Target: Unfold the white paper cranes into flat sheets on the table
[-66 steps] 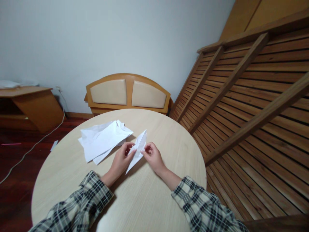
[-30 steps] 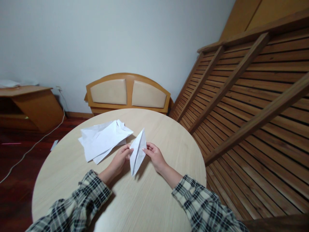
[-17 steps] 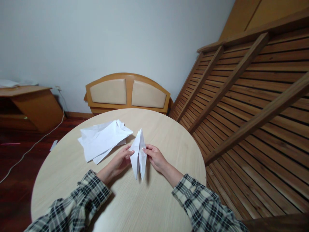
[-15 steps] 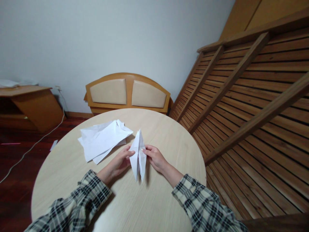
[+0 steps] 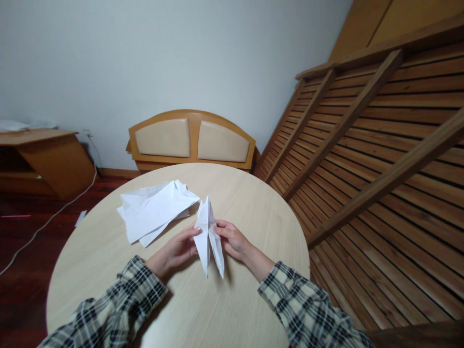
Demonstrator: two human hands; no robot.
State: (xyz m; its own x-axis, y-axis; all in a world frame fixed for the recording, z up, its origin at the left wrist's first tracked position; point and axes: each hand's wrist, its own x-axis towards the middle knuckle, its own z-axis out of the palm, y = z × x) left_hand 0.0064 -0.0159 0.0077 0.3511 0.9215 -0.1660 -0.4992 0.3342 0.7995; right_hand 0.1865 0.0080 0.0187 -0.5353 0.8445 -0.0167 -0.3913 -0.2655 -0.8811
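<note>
A folded white sheet of paper [image 5: 203,241], narrow and pointed at both ends, is held over the round table [image 5: 250,299]. Its lower end splits into two long points that spread apart, and two tips show at its top. My left hand [image 5: 179,249] pinches its left edge, thumb on the front face. On the right edge my right hand [image 5: 234,240] grips it the same way, the thumb near the middle crease. Fingers behind the paper are partly hidden. Loose white paper sheets [image 5: 155,210] lie in a pile left of the folded one.
Behind the table stands a headboard [image 5: 195,135] with two cream panels. A slatted wooden frame [image 5: 362,159] leans along the right side. At the left are a desk [image 5: 61,159] and a white cable [image 5: 54,212] on the dark floor.
The two lower points of the folded paper have spread wider, the right one swinging to the right. At the top, a second tip has separated to the left. Both hands stay nearly in place.
</note>
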